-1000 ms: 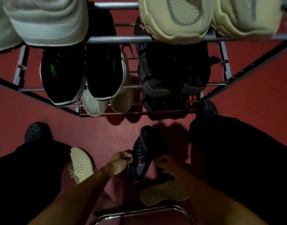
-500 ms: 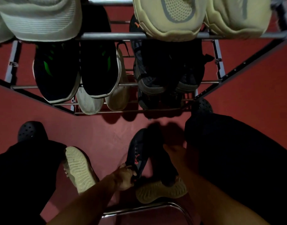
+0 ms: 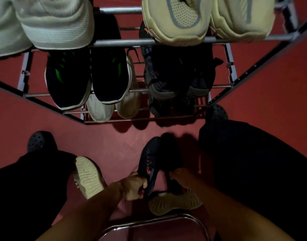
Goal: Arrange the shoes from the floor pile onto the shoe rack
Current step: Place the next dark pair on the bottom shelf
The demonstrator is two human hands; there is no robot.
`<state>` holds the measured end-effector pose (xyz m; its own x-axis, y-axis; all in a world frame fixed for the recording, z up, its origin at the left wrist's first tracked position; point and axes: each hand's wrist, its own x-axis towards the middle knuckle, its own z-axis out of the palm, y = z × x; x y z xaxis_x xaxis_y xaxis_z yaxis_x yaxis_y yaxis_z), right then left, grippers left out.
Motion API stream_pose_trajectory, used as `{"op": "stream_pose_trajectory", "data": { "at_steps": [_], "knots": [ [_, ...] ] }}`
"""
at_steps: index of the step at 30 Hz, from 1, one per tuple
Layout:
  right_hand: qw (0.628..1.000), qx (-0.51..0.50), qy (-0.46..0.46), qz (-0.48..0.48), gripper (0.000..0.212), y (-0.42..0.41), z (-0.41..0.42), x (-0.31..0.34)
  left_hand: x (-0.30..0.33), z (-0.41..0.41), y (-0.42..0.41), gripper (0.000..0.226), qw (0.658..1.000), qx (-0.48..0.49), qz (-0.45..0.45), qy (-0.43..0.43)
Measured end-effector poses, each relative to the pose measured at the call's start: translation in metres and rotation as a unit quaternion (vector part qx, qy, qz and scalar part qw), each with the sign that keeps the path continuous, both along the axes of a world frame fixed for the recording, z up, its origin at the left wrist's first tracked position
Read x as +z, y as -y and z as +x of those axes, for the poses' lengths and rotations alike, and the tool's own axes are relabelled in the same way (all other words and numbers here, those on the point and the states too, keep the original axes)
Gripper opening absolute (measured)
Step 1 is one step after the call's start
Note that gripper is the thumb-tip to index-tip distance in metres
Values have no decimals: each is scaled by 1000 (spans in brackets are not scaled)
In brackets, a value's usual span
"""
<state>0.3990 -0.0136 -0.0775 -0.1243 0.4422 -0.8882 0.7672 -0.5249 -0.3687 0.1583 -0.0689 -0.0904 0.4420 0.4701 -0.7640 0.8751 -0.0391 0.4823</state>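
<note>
The left hand (image 3: 134, 187) is curled tightly round the heel end of the left dark shoe (image 3: 148, 164), and the right hand (image 3: 181, 178) grips the right dark shoe (image 3: 172, 160), both shoes held just above the red floor (image 3: 114, 145). They are judged light and soft-sided, best gripped at the heel collar. Two tan shoes are counted sole-up on the floor: one at left (image 3: 88, 178), one beneath the hands (image 3: 175, 202); the shoe rack (image 3: 124, 43) carries several pairs.

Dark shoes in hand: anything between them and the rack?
Nothing visible. Left hand and right hand grip the dark shoes; only bare red floor lies before the shoe rack, though its visible shelves look full.
</note>
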Motion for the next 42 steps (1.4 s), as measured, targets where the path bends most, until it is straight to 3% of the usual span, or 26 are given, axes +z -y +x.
{"op": "stream_pose_trajectory", "data": {
  "at_steps": [2,6,11,14,15,16,18,20,22,24,27,34,39,42],
  "knots": [
    [996,76,31,-32,34,7,4,5,13,1,-4,16,997,30,-65,14],
    [970,213,120,-6,51,11,18,10,18,-5,-10,29,994,83,-70,2],
    [965,251,76,22,41,8,13,27,29,-11,-19,31,988,117,-97,27],
    [981,188,9,46,27,4,18,36,45,-16,-26,30,995,76,-64,34],
    [986,157,-17,57,23,1,19,41,55,-14,-31,18,998,49,-23,43],
    [988,135,-36,59,27,-4,19,52,67,-13,-30,7,994,84,13,70],
    [991,112,-55,46,44,-17,13,69,72,-14,-32,19,977,187,8,102],
    [992,90,-68,49,45,-32,6,83,75,-22,-32,23,980,170,44,89],
    [994,77,-67,44,39,-44,3,94,97,-28,-37,19,977,183,2,111],
    [997,5,-66,25,33,-49,-2,109,115,-31,-44,31,966,223,-29,127],
    [990,-79,-119,-17,38,-45,-9,128,130,-36,-47,38,967,219,-1,133],
    [983,-7,-184,0,24,-37,-37,148,149,-60,-40,45,965,228,23,125],
    [976,13,-205,68,54,-31,-51,152,159,-87,-32,48,961,250,38,115],
    [973,36,-199,111,48,-34,-63,155,164,-97,-30,51,959,255,49,118]
  ]
}}
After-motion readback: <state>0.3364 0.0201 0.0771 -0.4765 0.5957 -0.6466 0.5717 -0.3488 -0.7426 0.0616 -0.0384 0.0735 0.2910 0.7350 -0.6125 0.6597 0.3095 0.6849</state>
